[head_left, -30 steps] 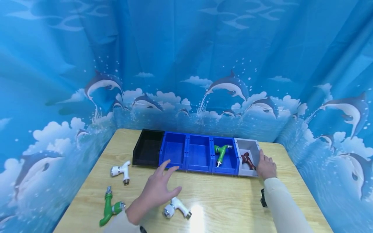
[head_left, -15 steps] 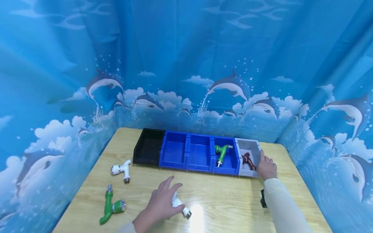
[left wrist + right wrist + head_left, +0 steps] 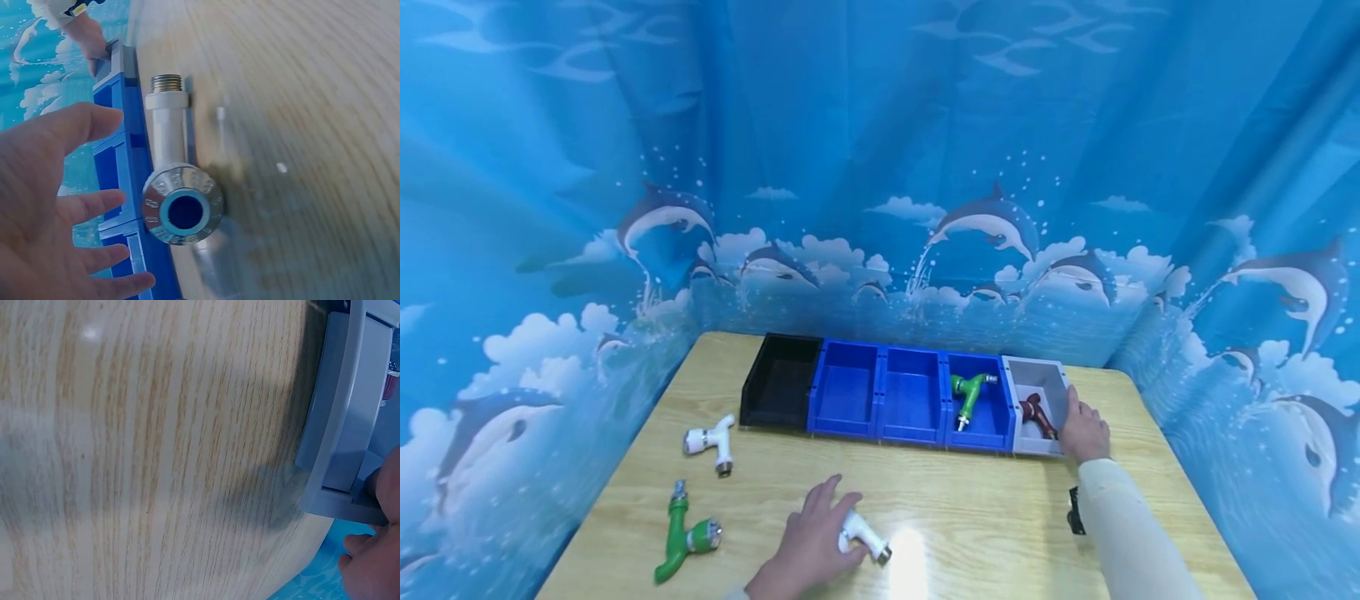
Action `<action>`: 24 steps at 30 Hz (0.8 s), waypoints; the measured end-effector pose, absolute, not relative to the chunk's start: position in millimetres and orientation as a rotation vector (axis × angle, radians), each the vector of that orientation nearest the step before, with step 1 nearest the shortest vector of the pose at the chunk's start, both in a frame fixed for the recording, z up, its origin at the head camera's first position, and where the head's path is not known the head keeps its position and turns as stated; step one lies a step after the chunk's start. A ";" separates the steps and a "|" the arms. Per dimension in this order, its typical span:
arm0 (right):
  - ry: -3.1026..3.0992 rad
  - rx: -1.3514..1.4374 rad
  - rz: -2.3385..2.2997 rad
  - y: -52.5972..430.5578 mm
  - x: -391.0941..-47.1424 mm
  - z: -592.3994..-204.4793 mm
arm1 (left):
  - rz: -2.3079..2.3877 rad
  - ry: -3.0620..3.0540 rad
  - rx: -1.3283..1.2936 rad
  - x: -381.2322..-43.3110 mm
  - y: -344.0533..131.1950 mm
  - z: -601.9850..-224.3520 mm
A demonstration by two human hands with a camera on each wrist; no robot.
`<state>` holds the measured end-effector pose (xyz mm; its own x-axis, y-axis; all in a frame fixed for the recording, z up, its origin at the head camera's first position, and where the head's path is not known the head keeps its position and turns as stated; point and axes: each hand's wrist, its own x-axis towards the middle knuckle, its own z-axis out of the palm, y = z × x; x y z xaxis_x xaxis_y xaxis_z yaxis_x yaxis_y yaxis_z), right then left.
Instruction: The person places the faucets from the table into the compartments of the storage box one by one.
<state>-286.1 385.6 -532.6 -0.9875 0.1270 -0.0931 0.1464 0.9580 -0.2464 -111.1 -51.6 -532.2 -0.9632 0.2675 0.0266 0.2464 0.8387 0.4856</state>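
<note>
White angled plastic tap (image 3: 863, 531) lies front-left of the grey rectangular plastic bin (image 3: 1037, 447), whose wall the right hand (image 3: 1084, 429) pinches; the left hand (image 3: 811, 537), fingers spread, grips nothing: hasty closing could roll the tap.

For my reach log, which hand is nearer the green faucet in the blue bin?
Right. The right hand holds the gray bin, right of the green faucet; the left hand is farther, front-left, beside a white faucet.

Grey bin (image 3: 361, 412) stands near the bench (image 3: 156, 456) edge. Right grip (image 3: 378, 550) holds its near corner. Dark-red item (image 3: 389, 387) partly visible inside.
</note>
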 end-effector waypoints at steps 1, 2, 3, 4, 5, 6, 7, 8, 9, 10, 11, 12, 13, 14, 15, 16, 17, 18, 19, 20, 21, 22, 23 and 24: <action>3.040 0.199 -0.389 385.6 -285.6 -532.2 | 0.773 2.965 0.408 -111.1 -51.4 -532.9; 3.044 0.190 -0.391 385.5 -285.1 -532.0 | 0.768 2.958 0.404 -111.0 -51.4 -533.5; 3.049 0.183 -0.390 385.6 -284.9 -531.9 | 0.764 2.952 0.400 -110.9 -51.4 -534.0; 3.053 0.179 -0.388 385.3 -284.5 -531.6 | 0.755 2.948 0.399 -110.8 -51.4 -534.5; 3.053 0.181 -0.388 385.0 -284.2 -531.3 | 0.752 2.943 0.401 -110.7 -51.5 -535.2; 3.053 0.184 -0.387 384.7 -284.2 -531.0 | 0.751 2.940 0.402 -110.8 -51.5 -535.9; 3.048 0.191 -0.388 384.3 -284.0 -530.9 | 0.756 2.938 0.403 -110.5 -51.6 -536.4; 3.044 0.199 -0.390 383.9 -284.0 -530.8 | 0.758 2.939 0.404 -110.6 -51.8 -537.4; 3.041 0.204 -0.385 383.5 -284.2 -530.7 | 0.761 2.939 0.405 -110.7 -52.0 -537.9; 3.039 0.208 -0.382 383.1 -284.1 -530.5 | 0.765 2.938 0.407 -110.9 -52.2 -538.7; 3.037 0.213 -0.382 382.8 -284.1 -530.3 | 0.769 2.937 0.407 -111.0 -52.3 -539.4; 3.035 0.216 -0.380 382.5 -284.0 -530.1 | 0.764 2.936 0.406 -111.6 -52.4 -540.2; 3.033 0.219 -0.379 382.4 -284.0 -530.0 | 0.754 2.932 0.405 -112.2 -52.3 -540.9; 3.035 0.223 -0.376 382.5 -284.1 -530.1 | 0.742 2.928 0.403 -113.0 -52.0 -541.7; 3.036 0.228 -0.376 382.6 -284.3 -530.0 | 0.731 2.923 0.403 -113.5 -51.4 -542.1; 3.034 0.234 -0.381 382.1 -284.2 -530.3 | 0.718 2.918 0.401 -113.7 -50.9 -542.7; 3.035 0.239 -0.382 382.1 -284.3 -530.7 | 0.706 2.913 0.399 -113.9 -50.1 -543.1; 3.036 0.241 -0.382 382.0 -284.5 -530.9 | 0.692 2.911 0.399 -114.3 -49.2 -543.2; 3.036 0.245 -0.382 382.0 -284.8 -531.3 | 0.687 2.909 0.397 -114.4 -48.1 -543.2; 3.035 0.250 -0.385 381.9 -285.0 -531.5 | 0.685 2.911 0.397 -114.3 -47.0 -543.1; 3.033 0.252 -0.387 381.8 -285.1 -531.7 | 0.678 2.914 0.398 -114.4 -45.9 -543.2; 3.032 0.251 -0.384 382.0 -285.3 -531.8 | 0.673 2.917 0.397 -114.4 -44.9 -543.2; 3.030 0.250 -0.382 382.0 -285.5 -531.9 | 0.667 2.923 0.398 -114.3 -43.9 -543.4; 3.026 0.251 -0.383 381.9 -285.5 -531.6 | 0.656 2.930 0.400 -114.3 -43.0 -543.9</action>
<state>-285.5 381.9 -531.6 -0.9833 0.1515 -0.1008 0.1718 0.9554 -0.2402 -114.3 -43.0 -543.9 -0.9589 0.2791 -0.0518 0.2304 0.8717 0.4325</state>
